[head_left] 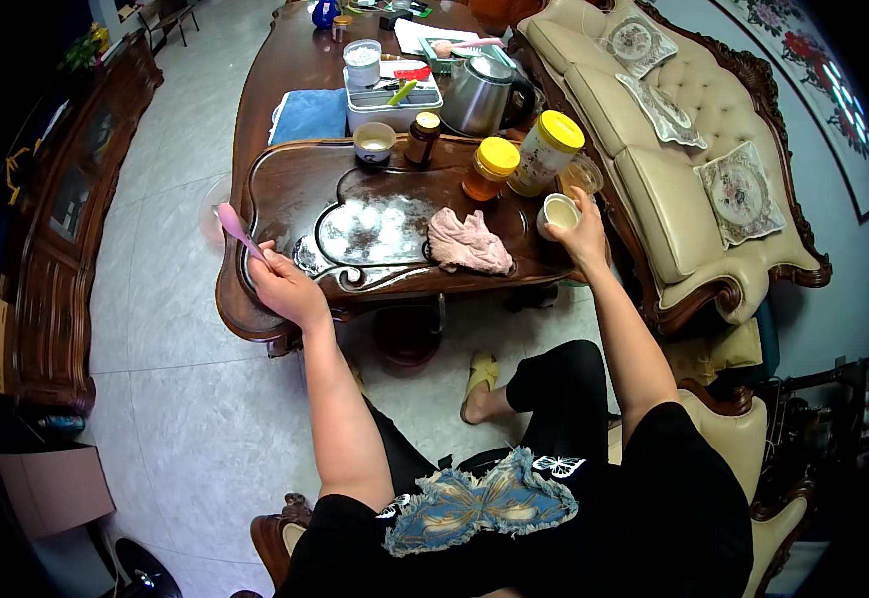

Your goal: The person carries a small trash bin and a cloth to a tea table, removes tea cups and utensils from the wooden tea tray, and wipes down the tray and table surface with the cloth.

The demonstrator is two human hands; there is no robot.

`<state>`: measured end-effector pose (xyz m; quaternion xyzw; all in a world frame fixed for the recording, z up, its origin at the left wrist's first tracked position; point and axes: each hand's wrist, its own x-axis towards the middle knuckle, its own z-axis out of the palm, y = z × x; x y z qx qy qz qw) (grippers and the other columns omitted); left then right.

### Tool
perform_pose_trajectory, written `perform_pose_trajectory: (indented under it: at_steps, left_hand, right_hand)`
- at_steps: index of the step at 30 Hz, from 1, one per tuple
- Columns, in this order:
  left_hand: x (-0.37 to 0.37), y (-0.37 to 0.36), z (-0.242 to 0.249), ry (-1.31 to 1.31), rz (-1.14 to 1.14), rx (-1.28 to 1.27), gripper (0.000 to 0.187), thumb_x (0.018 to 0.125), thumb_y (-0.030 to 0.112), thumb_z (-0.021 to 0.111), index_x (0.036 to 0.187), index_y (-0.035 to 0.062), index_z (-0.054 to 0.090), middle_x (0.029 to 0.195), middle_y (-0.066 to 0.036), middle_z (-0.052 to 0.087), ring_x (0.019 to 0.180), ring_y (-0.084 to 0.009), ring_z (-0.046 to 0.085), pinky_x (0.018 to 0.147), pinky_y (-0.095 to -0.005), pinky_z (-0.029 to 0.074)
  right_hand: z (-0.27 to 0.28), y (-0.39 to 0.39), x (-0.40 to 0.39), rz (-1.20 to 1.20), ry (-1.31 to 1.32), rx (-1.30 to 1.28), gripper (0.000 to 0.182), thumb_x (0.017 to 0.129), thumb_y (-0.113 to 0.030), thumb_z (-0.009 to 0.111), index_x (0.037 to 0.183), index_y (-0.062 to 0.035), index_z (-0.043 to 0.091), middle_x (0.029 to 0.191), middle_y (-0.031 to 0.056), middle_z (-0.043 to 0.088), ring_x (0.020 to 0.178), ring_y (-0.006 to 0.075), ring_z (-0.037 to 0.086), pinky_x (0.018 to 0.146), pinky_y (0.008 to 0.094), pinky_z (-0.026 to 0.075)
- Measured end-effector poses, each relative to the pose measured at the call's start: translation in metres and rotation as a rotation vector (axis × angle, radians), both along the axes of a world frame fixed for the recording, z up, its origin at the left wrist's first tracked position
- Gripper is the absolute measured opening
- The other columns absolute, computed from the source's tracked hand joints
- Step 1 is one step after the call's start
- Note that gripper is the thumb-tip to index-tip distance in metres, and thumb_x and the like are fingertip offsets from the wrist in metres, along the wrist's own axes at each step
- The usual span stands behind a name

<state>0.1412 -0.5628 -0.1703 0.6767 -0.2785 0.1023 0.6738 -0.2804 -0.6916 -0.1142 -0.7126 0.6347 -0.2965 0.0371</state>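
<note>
My left hand (288,285) is closed on the handle of a pink utensil (236,227) at the left edge of the dark wooden table (285,214). At the right, the fingers of my right hand (584,231) grip a small white cup (560,213) with pale contents. A crumpled pink cloth (468,241) lies between the hands, nearer the right one. Behind the cup stand a jar of amber contents with a yellow lid (490,169) and a taller yellow-lidded container (546,151). Farther back are a small brown bottle (422,139) and another small cup (374,144).
A steel kettle (478,96), a white organizer tray (392,104) and a folded blue cloth (312,117) occupy the table's far part. A cream sofa (644,149) runs along the right. Wooden cabinets (55,249) stand at the left, beyond the grey floor.
</note>
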Motion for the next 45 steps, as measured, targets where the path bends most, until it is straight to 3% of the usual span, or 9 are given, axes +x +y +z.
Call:
perform_pose_trajectory:
  at_steps: [9, 12, 17, 26, 31, 37, 39, 44, 45]
  left_hand:
    - [0.004, -0.002, 0.000, -0.051, 0.010, 0.038, 0.022, 0.104, 0.013, 0.045, 0.102, -0.0034, 0.059, 0.074, -0.010, 0.055, 0.061, -0.0222, 0.054, 0.060, -0.0394, 0.044]
    - [0.001, 0.001, 0.001, 0.012, -0.021, 0.009, 0.021, 0.105, 0.014, 0.047, 0.101, -0.0006, 0.060, 0.068, -0.005, 0.051, 0.060, -0.0165, 0.051, 0.059, -0.0338, 0.042]
    - [0.004, 0.000, -0.008, -0.038, 0.001, 0.054, 0.020, 0.105, 0.014, 0.047, 0.100, -0.0002, 0.060, 0.067, -0.005, 0.051, 0.060, -0.0182, 0.050, 0.059, -0.0352, 0.041]
    - [0.003, 0.001, -0.003, -0.053, -0.034, 0.091, 0.015, 0.104, 0.011, 0.048, 0.104, -0.0009, 0.058, 0.084, -0.015, 0.060, 0.073, -0.0315, 0.057, 0.068, -0.0438, 0.045]
    - [0.005, -0.003, -0.007, -0.108, -0.008, 0.063, 0.020, 0.105, 0.015, 0.048, 0.101, -0.0002, 0.060, 0.069, -0.007, 0.051, 0.060, -0.0201, 0.051, 0.059, -0.0369, 0.042]
    - [0.003, 0.000, -0.006, -0.125, -0.006, 0.040, 0.018, 0.105, 0.013, 0.048, 0.100, -0.0001, 0.060, 0.070, -0.007, 0.052, 0.061, -0.0202, 0.051, 0.060, -0.0371, 0.042]
    - [0.002, 0.002, -0.003, -0.003, -0.097, 0.105, 0.015, 0.103, 0.010, 0.049, 0.106, -0.0011, 0.059, 0.090, -0.016, 0.063, 0.076, -0.0319, 0.059, 0.070, -0.0427, 0.046]
    - [0.000, 0.001, -0.002, 0.013, -0.110, 0.118, 0.015, 0.103, 0.010, 0.049, 0.106, -0.0010, 0.059, 0.089, -0.016, 0.062, 0.076, -0.0322, 0.059, 0.070, -0.0429, 0.046]
    - [0.002, -0.003, -0.008, -0.049, -0.072, 0.077, 0.016, 0.104, 0.011, 0.048, 0.104, -0.0003, 0.059, 0.080, -0.012, 0.057, 0.069, -0.0260, 0.055, 0.065, -0.0397, 0.044]
  right_hand:
    - [-0.004, -0.006, -0.008, 0.005, 0.003, 0.011, 0.092, 0.066, -0.024, 0.091, 0.144, -0.0080, 0.046, 0.129, 0.0227, 0.059, 0.120, 0.0389, 0.057, 0.102, 0.0454, 0.047]
    - [0.015, 0.009, 0.006, 0.055, 0.116, -0.276, 0.079, 0.074, -0.015, 0.084, 0.143, -0.0073, 0.046, 0.131, 0.0214, 0.057, 0.124, 0.0375, 0.053, 0.108, 0.0460, 0.041]
    - [0.054, 0.013, 0.102, 0.384, 0.037, -0.354, 0.065, 0.080, -0.009, 0.077, 0.139, -0.0062, 0.050, 0.130, 0.0173, 0.057, 0.124, 0.0355, 0.053, 0.109, 0.0442, 0.040]
    - [0.021, -0.071, 0.269, 0.699, 0.304, -0.242, 0.083, 0.077, -0.023, 0.083, 0.145, -0.0003, 0.041, 0.141, 0.0228, 0.052, 0.138, 0.0405, 0.041, 0.116, 0.0466, 0.034]
    - [0.017, -0.111, 0.304, 0.550, 0.420, -0.009, 0.087, 0.082, -0.044, 0.079, 0.145, 0.0012, 0.040, 0.141, 0.0240, 0.052, 0.139, 0.0451, 0.038, 0.117, 0.0499, 0.032]
    - [0.024, -0.107, 0.317, 0.526, 0.519, 0.115, 0.068, 0.080, -0.045, 0.081, 0.134, -0.0087, 0.057, 0.127, 0.0189, 0.063, 0.126, 0.0384, 0.049, 0.106, 0.0468, 0.039]
    - [0.026, -0.103, 0.314, 0.511, 0.530, 0.050, 0.064, 0.078, -0.043, 0.082, 0.128, -0.0094, 0.061, 0.122, 0.0176, 0.064, 0.125, 0.0366, 0.050, 0.106, 0.0469, 0.039]
    - [0.030, -0.067, 0.289, 0.600, 0.436, -0.067, 0.064, 0.071, -0.038, 0.085, 0.123, -0.0080, 0.063, 0.113, 0.0154, 0.067, 0.115, 0.0353, 0.055, 0.100, 0.0445, 0.042]
    - [0.030, -0.060, 0.281, 0.602, 0.437, -0.066, 0.064, 0.071, -0.038, 0.085, 0.123, -0.0080, 0.063, 0.113, 0.0154, 0.067, 0.115, 0.0353, 0.055, 0.100, 0.0445, 0.042]
